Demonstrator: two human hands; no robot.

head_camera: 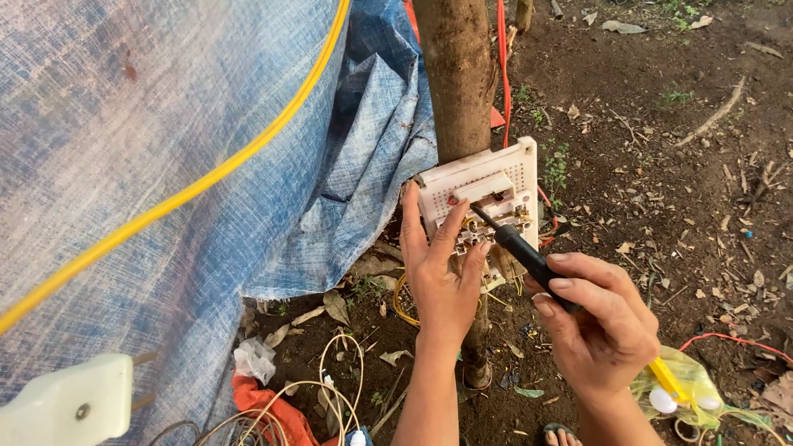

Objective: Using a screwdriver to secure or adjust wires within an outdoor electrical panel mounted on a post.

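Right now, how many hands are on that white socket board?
2. The left hand steadies the white socket board from below; the right hand holds a screwdriver against its terminals.

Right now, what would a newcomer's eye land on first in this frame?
At centre, the left hand steadies a white switch board fixed to a tree trunk, while the right hand works a black screwdriver into it. A blue tarp crossed by a yellow cable fills the left side.
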